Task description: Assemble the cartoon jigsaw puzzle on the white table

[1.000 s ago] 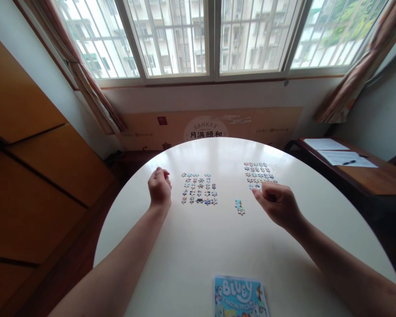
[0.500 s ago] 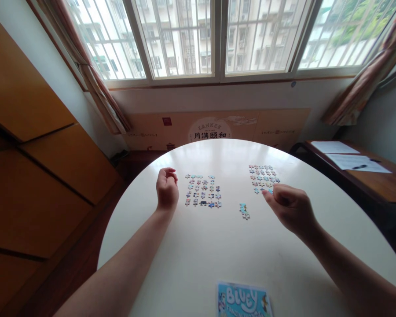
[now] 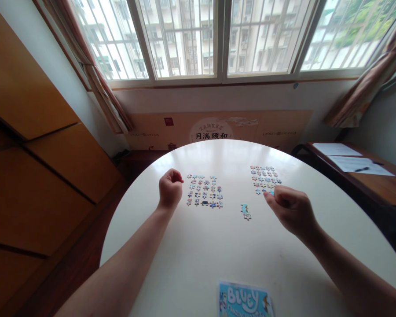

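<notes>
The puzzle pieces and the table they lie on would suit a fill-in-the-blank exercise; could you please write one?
1. The table is ____ in colour.
2. The large word on the blue item near the bottom edge reads ____.
3. The small cluster of puzzle pieces lies to the ____ of the person's left hand.

Missing words: white; BLUEY; right.

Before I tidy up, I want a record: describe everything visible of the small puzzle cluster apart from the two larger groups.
The small puzzle cluster looks like thin printed card with knobbed edges, turquoise at its far part, whitish with dark marks at its near part. Its pieces seem joined; their number is too small to tell. It lies flat on the white table, left of the right hand, which does not touch it.
</notes>
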